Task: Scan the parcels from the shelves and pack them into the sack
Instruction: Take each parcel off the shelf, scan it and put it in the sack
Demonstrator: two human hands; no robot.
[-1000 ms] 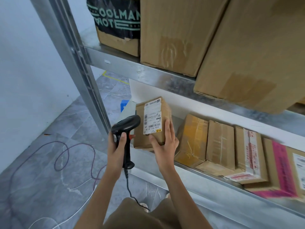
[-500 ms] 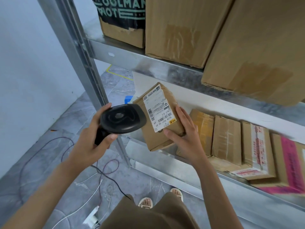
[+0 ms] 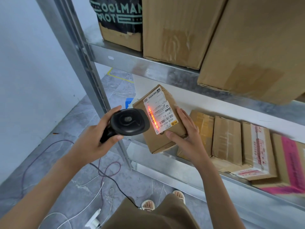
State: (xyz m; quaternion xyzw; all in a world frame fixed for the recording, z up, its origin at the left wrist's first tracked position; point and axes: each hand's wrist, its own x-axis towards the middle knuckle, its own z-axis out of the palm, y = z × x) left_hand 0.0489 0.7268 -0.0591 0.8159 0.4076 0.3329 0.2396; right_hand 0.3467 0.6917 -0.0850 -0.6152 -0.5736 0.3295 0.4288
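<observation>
here right hand (image 3: pixel 186 138) grips parcel (image 3: pixel 158 139) beside scanner (image 3: pixel 130 123).

Single head-worn wide-angle view, looking forward and steeply down from standing height. Facing a metal shelf rack (image 3: pixel 148 66) close up, shelf edges bowing from lens distortion. Taking in both forearms reaching up from the bottom edge, left hand (image 3: pixel 97 138) and right hand (image 3: pixel 186 138) sitting near frame centre at arm's length. Also catching the grey floor (image 3: pixel 49 162) and sandalled feet (image 3: pixel 148 204) straight below. No second view sharing the scene.
</observation>
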